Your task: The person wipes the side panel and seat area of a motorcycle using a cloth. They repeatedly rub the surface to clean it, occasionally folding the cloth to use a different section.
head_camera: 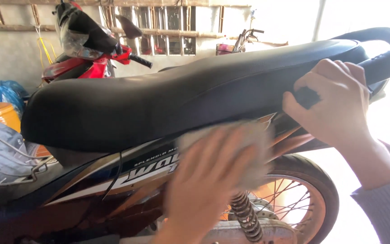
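Head view: left hand point(204, 180), motion-blurred, presses a pale cloth point(244, 144) flat on the motorbike's side panel point(132, 174), under the black seat point(159, 99). Right hand point(330, 101) clenches the seat edge at 3 o'clock. Best: steady brace, even overlapping strokes.

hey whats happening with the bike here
A person stands beside a motorcycle. Their left hand, blurred, presses a pale cloth against the side panel just under the black seat. Their right hand grips the seat's rear edge by the grab rail. The rear wheel and spring shock sit below.
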